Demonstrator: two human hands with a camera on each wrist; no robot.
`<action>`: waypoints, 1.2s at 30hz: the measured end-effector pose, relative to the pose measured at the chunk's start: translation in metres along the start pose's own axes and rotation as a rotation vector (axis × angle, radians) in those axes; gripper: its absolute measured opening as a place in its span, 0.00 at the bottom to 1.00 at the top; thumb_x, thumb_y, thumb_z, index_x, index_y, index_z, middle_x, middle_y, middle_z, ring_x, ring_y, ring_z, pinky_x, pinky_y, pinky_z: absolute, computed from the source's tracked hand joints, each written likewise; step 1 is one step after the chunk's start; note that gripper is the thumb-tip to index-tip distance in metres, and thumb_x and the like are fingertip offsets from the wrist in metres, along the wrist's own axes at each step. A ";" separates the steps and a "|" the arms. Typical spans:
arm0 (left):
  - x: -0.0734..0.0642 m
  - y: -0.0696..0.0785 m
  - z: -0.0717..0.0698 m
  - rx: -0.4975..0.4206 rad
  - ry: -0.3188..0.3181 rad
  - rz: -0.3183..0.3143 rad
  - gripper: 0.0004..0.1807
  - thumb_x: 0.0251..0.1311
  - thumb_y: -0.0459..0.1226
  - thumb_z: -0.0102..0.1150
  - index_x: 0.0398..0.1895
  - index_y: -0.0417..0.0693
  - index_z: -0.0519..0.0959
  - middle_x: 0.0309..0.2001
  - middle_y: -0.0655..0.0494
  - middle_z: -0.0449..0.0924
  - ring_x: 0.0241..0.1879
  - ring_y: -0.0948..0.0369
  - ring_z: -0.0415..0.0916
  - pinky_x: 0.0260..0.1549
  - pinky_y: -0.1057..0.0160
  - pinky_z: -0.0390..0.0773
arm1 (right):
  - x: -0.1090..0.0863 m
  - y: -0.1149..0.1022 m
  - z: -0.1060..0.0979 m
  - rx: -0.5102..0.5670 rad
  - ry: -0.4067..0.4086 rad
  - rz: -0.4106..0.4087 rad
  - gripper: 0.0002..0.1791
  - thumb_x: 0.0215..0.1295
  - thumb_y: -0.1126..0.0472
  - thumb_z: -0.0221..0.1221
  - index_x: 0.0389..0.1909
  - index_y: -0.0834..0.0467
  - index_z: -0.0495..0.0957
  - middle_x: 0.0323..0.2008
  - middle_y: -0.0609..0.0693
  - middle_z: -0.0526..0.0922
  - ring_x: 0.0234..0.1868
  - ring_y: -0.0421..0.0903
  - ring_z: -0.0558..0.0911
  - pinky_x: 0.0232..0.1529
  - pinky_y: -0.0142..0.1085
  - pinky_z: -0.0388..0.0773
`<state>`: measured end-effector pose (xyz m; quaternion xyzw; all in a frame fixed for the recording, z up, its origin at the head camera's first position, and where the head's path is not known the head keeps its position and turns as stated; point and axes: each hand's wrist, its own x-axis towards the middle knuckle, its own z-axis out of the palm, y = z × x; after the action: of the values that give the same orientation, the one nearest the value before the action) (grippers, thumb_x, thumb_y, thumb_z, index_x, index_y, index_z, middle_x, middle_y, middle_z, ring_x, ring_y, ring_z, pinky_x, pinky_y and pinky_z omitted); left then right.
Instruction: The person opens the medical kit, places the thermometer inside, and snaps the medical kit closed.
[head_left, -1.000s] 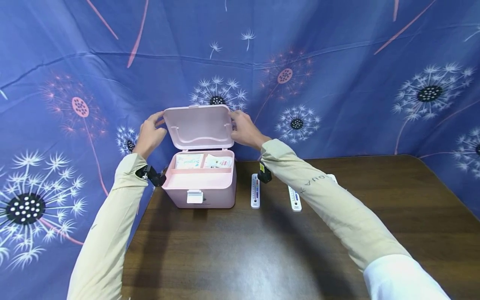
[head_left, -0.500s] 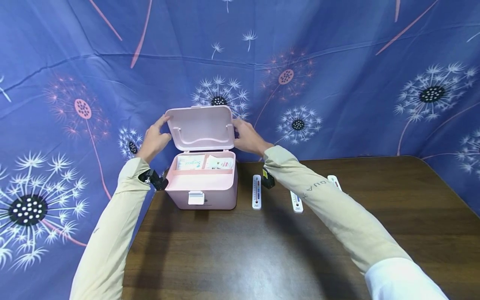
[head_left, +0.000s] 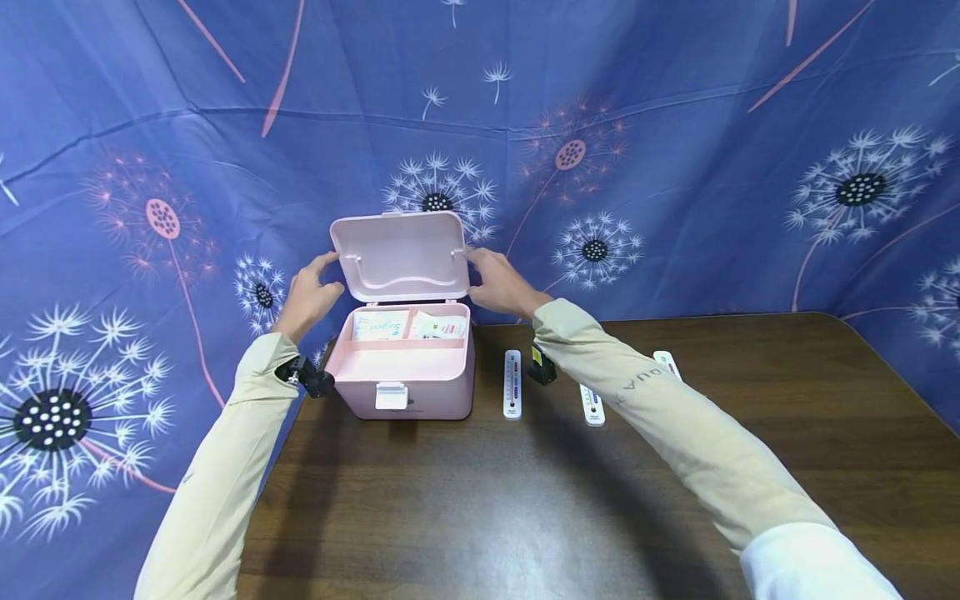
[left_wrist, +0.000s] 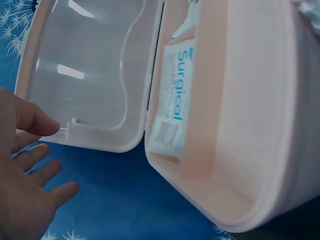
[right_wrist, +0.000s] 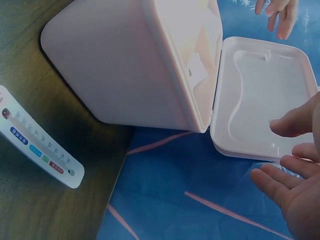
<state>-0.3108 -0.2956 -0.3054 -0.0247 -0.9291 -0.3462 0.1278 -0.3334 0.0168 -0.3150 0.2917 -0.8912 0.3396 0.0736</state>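
Note:
A pink plastic storage box (head_left: 442, 392) stands on the table with its lid (head_left: 408, 250) raised and leaning back on the hinges. My left hand (head_left: 304, 298) is at the lid's left edge; in the left wrist view its thumb overlaps the lid's corner and the other fingers spread loosely outside. At the opposite edge is my right hand (head_left: 502, 283), thumb in front of the lid and fingers relaxed beyond it in the right wrist view. A packet marked "Surgical" (left_wrist: 172, 95) and another white packet (head_left: 437, 326) lie in the tray's two rear compartments. A white latch (head_left: 392, 396) hangs on the front.
Right of the box lies a white thermometer strip (head_left: 512, 383). A second thermometer (head_left: 590, 404) and a white strip (head_left: 666, 363) are partly hidden by my right sleeve. Behind the brown wooden table (head_left: 465, 500) hangs a blue dandelion-print cloth (head_left: 690, 208).
Both hands have slid down from the lid's upper corners along its sides, and their fingers have loosened. The lid stays raised, and the box has not visibly moved.

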 end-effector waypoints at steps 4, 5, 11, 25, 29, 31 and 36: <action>-0.007 -0.007 0.002 -0.029 0.020 -0.019 0.32 0.56 0.31 0.51 0.68 0.42 0.63 0.64 0.35 0.64 0.65 0.43 0.60 0.60 0.44 0.62 | -0.004 -0.002 -0.001 0.003 0.002 0.005 0.33 0.53 0.69 0.58 0.63 0.71 0.64 0.60 0.63 0.71 0.56 0.55 0.74 0.57 0.43 0.72; -0.009 -0.008 0.002 -0.037 0.025 -0.019 0.31 0.57 0.31 0.51 0.68 0.42 0.64 0.64 0.35 0.65 0.65 0.43 0.60 0.61 0.44 0.62 | -0.005 -0.002 -0.001 0.004 0.002 0.002 0.33 0.53 0.69 0.58 0.63 0.71 0.65 0.59 0.63 0.71 0.55 0.55 0.74 0.56 0.43 0.72; -0.020 -0.016 0.006 -0.111 0.027 -0.012 0.28 0.60 0.32 0.52 0.66 0.38 0.65 0.64 0.40 0.66 0.63 0.46 0.63 0.61 0.46 0.63 | -0.013 -0.004 -0.003 0.027 0.006 0.011 0.32 0.54 0.68 0.59 0.62 0.70 0.66 0.57 0.64 0.72 0.53 0.55 0.74 0.54 0.44 0.73; -0.049 -0.035 0.012 -0.177 0.042 -0.032 0.28 0.62 0.37 0.56 0.66 0.39 0.65 0.63 0.41 0.68 0.62 0.47 0.65 0.58 0.48 0.67 | -0.031 0.002 -0.004 0.090 0.023 0.053 0.27 0.57 0.66 0.60 0.59 0.71 0.69 0.55 0.64 0.73 0.52 0.59 0.75 0.50 0.45 0.74; -0.056 -0.039 0.012 -0.175 0.039 -0.034 0.29 0.63 0.40 0.57 0.67 0.41 0.65 0.63 0.42 0.67 0.62 0.47 0.65 0.58 0.47 0.67 | -0.035 0.003 -0.005 0.088 0.031 0.069 0.27 0.58 0.66 0.60 0.58 0.70 0.70 0.54 0.63 0.74 0.52 0.58 0.76 0.51 0.44 0.74; -0.059 -0.040 0.013 -0.182 0.044 -0.032 0.30 0.63 0.40 0.58 0.66 0.41 0.65 0.63 0.42 0.68 0.62 0.47 0.65 0.58 0.47 0.66 | -0.038 0.004 -0.004 0.088 0.037 0.069 0.26 0.58 0.66 0.60 0.58 0.70 0.70 0.54 0.63 0.74 0.51 0.57 0.76 0.51 0.44 0.74; -0.067 -0.040 0.016 -0.246 0.042 -0.010 0.30 0.62 0.37 0.59 0.66 0.38 0.65 0.63 0.40 0.68 0.62 0.46 0.65 0.59 0.48 0.65 | -0.043 0.006 -0.002 0.109 0.049 0.053 0.25 0.58 0.66 0.60 0.57 0.70 0.71 0.53 0.64 0.75 0.52 0.58 0.75 0.51 0.44 0.74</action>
<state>-0.2547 -0.3132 -0.3597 -0.0281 -0.8768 -0.4587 0.1416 -0.3014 0.0420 -0.3310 0.2633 -0.8767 0.3964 0.0705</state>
